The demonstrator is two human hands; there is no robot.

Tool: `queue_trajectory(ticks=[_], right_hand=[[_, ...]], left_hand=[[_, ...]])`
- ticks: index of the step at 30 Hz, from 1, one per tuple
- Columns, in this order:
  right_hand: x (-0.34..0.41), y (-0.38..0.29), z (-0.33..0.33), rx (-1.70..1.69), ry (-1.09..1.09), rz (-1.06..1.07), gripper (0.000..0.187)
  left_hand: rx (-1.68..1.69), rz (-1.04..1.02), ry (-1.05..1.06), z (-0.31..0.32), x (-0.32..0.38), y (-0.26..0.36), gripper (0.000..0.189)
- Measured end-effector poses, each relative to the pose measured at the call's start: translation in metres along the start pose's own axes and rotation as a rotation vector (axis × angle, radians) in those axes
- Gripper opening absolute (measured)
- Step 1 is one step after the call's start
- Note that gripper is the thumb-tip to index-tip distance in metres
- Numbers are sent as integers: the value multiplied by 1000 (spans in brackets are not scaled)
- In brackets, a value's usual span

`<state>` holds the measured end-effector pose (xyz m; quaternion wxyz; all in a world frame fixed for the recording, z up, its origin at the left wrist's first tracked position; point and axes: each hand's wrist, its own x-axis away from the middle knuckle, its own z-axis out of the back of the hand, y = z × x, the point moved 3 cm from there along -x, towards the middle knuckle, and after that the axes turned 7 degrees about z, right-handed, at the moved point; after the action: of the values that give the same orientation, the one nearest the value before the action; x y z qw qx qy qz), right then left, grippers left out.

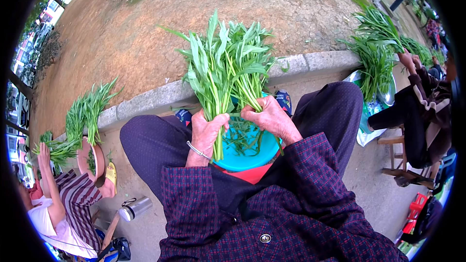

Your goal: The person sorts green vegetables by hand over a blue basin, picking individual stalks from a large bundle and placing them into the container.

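Observation:
My left hand [206,131] is closed around a bunch of long-leaved water spinach [209,80], its pale stems hanging below my fist. In my right hand [267,116] are the stems of green shoots [251,92] that lean against a leafy heap. Thumb and fingers of that hand pinch near the middle, close to my left thumb. Below both hands sits a turquoise plastic basin [238,162] with loose leaves and stem bits [242,138] in it. Whether the heap behind rests on the basin or the kerb is hidden by the leaves.
A stone kerb [145,102] runs behind the basin, with bare soil beyond. At left, a person [54,207] holds greens near a terracotta-coloured basin [82,160]; a steel flask [136,208] lies nearby. At right, another seated person [426,105] holds greens above a leafy pile [375,65].

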<state>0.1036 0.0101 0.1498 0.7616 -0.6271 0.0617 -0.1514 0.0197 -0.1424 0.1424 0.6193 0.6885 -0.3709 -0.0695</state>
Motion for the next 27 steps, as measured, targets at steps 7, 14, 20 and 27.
queue_trajectory(ticks=[7, 14, 20, 27], right_hand=[[-1, 12, -4, 69, 14, -14, 16], [1, 7, -7, 84, 123, 20, 15], [0, 11, -6, 129, 238, 42, 19], [5, 22, -12, 176, 175, -58, 17]], left_hand=[[-16, -8, 108, 5, -3, -6, 9], [-19, -32, 85, 6, -4, -7, 13], [-98, -29, 89, 9, -6, -12, 14], [-96, -34, 110, 14, -6, -9, 19]])
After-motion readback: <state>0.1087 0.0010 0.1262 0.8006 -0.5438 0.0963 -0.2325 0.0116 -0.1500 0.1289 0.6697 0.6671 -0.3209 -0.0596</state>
